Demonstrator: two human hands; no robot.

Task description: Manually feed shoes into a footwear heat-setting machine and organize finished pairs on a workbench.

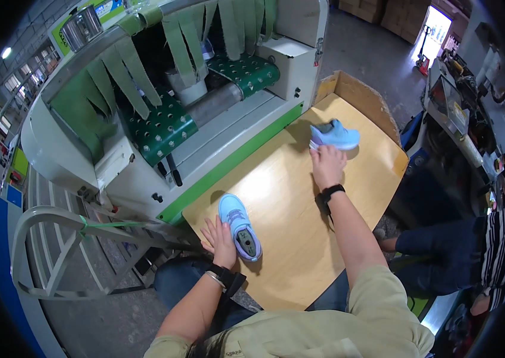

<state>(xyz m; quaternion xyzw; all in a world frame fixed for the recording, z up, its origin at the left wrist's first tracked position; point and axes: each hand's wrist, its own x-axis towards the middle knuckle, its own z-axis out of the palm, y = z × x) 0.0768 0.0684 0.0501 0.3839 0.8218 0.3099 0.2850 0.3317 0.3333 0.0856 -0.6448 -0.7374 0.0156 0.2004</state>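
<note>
Here, left hand (220, 243) with fingers spread apart, alongside left side of near blue shoe (239, 225); near shoe on wooden bench (294, 268), toe toward machine (234, 122), dark insole showing in opening

Right hand (327, 167) with fingers at lower edge of far blue shoe (339, 137), clamped or merely touching, cannot tell; far shoe toward far end of bench, toe pointing right, near cardboard (378, 110)

one shoe (239, 224) at the left on the tabletop (288, 244), left fingers (218, 230) along its left side, another shoe (341, 137) far right, right fingers (326, 155) at its near side, machine (228, 132) beyond the tabletop's far-left edge, person (437, 247) standing right
</note>
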